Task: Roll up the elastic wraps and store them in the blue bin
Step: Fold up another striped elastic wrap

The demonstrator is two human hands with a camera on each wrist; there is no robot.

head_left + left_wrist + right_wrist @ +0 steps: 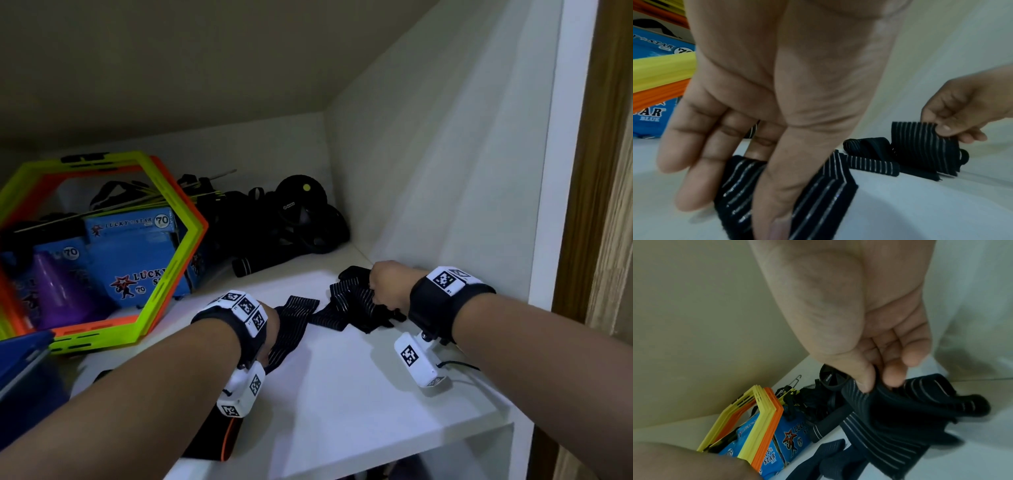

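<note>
A long black elastic wrap [298, 308] with thin white stripes lies loose across the white shelf [342, 394]. My left hand [270, 329] holds its near end, with the thumb on top and the fingers beneath [733, 214]. The far part is bunched in folds [352, 301]. My right hand [387, 284] pinches an edge of that bunch between thumb and fingertips [878, 382] and lifts it a little off the shelf. The wrap [890, 426] hangs down from this pinch. A blue container's corner [24, 356] shows at the left edge.
Green and orange hexagon rings [164, 274] lean on blue boxes [137, 267] and purple cones [58, 291] at the left. Black gear [301, 212] and a rolled striped band [243, 265] sit at the back. The side wall [445, 171] stands close on the right.
</note>
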